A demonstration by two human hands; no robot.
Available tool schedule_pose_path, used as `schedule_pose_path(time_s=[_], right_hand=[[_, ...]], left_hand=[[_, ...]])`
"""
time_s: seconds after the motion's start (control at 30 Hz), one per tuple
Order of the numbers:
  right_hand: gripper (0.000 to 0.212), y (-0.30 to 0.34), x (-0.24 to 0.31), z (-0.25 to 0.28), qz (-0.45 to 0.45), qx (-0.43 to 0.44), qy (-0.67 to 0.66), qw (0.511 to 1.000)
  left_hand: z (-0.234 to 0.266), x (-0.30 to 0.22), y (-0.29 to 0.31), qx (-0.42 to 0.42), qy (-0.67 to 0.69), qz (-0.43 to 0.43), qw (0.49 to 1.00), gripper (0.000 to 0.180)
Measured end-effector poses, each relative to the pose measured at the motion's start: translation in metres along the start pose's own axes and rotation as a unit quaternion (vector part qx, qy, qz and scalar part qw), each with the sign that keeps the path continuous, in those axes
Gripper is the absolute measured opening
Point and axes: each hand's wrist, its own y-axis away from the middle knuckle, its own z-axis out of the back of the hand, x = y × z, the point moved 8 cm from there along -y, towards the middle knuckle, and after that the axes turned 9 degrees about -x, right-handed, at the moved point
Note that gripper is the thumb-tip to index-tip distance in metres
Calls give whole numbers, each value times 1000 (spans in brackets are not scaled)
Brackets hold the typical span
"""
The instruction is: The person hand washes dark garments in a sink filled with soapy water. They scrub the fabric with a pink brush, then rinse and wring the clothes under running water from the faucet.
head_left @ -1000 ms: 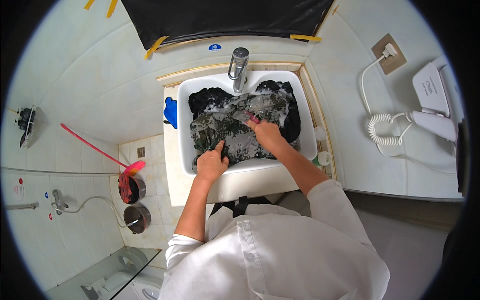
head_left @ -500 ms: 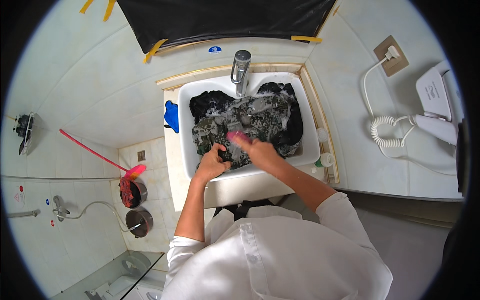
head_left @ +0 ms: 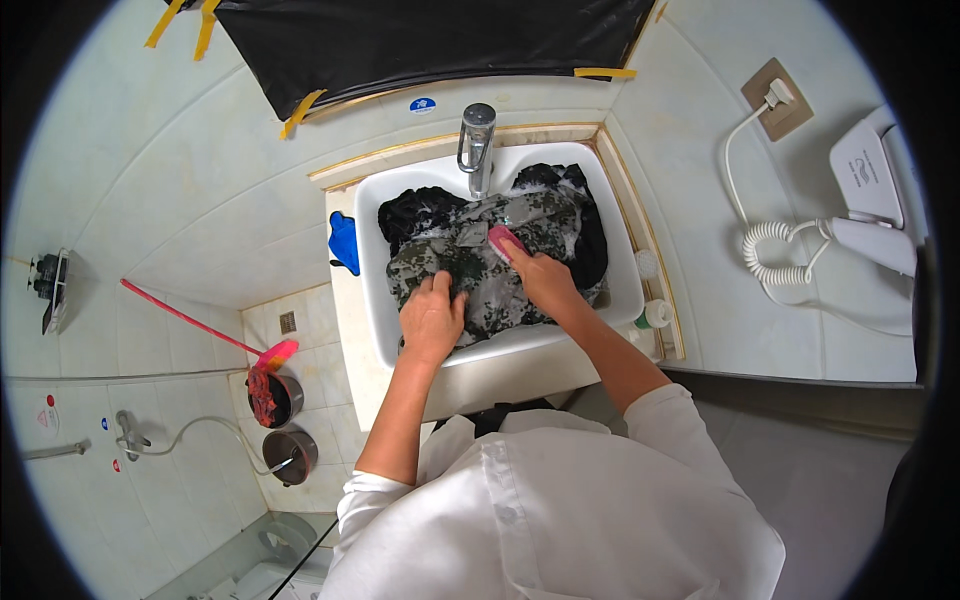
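Note:
A wet, soapy camouflage garment (head_left: 478, 297) in green, grey and black is heaped in the white washbasin (head_left: 625, 310). Darker black cloth (head_left: 590, 240) bunches round its far and right sides. My right hand (head_left: 545, 282) grips a pink scrubbing brush (head_left: 503, 241), which rests on the middle of the garment. My left hand (head_left: 432, 318) lies at the garment's near left part, with its fingers bent into the fabric and gripping it. White suds cling to the cloth.
A chrome tap (head_left: 478, 150) stands behind the basin. On the counter, a blue cloth-like item (head_left: 344, 242) lies left and a small white bottle (head_left: 656, 314) sits right. A hair dryer (head_left: 872, 245) hangs on the right wall. Buckets (head_left: 290, 455) and a pink-handled broom (head_left: 190, 318) are at left.
My right hand has moved the brush up and to the right over the garment. My left hand has shifted slightly right and farther onto the cloth.

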Motion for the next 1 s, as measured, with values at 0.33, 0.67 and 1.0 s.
schedule_pose_path(time_s=[0.33, 0.67, 1.0], right_hand=[[68, 6, 33, 22, 53, 16, 84, 995], [73, 16, 71, 22, 109, 17, 45, 993], [55, 10, 36, 24, 16, 57, 99, 993]], left_hand=[[-66, 7, -10, 186, -283, -99, 936, 97], [-63, 1, -6, 201, -274, -95, 936, 99], [-57, 3, 1, 138, -204, -132, 960, 93]])
